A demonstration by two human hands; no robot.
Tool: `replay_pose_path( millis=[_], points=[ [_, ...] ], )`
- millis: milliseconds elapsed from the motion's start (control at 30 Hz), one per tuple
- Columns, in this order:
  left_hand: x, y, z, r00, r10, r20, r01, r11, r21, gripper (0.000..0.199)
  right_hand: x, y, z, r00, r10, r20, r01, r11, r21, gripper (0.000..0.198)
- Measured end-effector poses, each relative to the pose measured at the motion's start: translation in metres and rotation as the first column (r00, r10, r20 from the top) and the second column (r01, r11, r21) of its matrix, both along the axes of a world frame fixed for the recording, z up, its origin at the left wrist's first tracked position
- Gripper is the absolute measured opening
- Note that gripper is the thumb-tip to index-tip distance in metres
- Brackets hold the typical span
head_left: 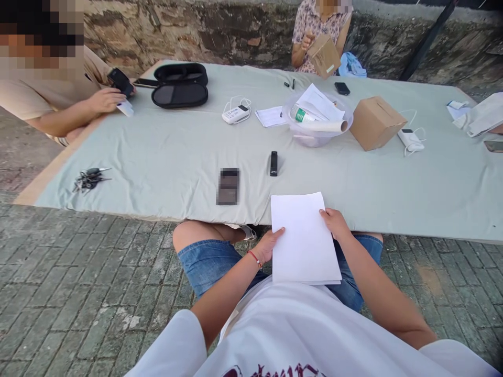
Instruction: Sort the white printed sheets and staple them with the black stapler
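Both my hands hold a stack of white paper (302,241) over my lap, its far end reaching past the table's near edge. My left hand (269,244) grips the left side, thumb on top and fingers hidden underneath. On the opposite side, my right hand (334,221) pinches the edge near the far right corner, also thumb on top. Beyond the sheets, a small black stapler (274,163) lies on the cloth. Left of it is a dark, blurred-out rectangular object (228,186), probably a phone.
The cloth-covered table (157,157) bears keys (91,179), a black case (179,86), a plastic basin (312,137) with papers and a roll, a cardboard box (377,123) and white corded devices (236,113). One person (90,102) sits left; another across holds a box (324,56).
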State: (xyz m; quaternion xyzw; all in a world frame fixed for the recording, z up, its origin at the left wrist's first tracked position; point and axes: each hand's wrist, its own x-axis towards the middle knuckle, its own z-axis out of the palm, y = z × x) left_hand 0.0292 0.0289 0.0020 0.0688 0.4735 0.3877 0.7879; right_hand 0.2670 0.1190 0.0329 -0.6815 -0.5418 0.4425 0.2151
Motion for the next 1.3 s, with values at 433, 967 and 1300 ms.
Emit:
replay_pose_path(
  millis=[433,967,1300],
  points=[
    [-0.001,-0.001,0.002,0.997,-0.046,0.069,0.045,0.999,0.011,0.039,0.015,0.014,-0.001,0.97,0.072,0.234,-0.107,0.984,0.144,0.032],
    [0.004,-0.001,0.013,0.981,-0.161,0.112,0.146,0.98,0.132,0.052,-0.056,0.092,0.044,0.565,0.676,0.472,-0.786,0.616,0.059,0.053],
    [0.004,-0.001,0.013,0.979,-0.175,0.108,0.154,0.971,0.181,0.054,-0.075,0.084,0.032,0.557,0.757,0.342,-0.823,0.559,0.105,0.05]
  ],
)
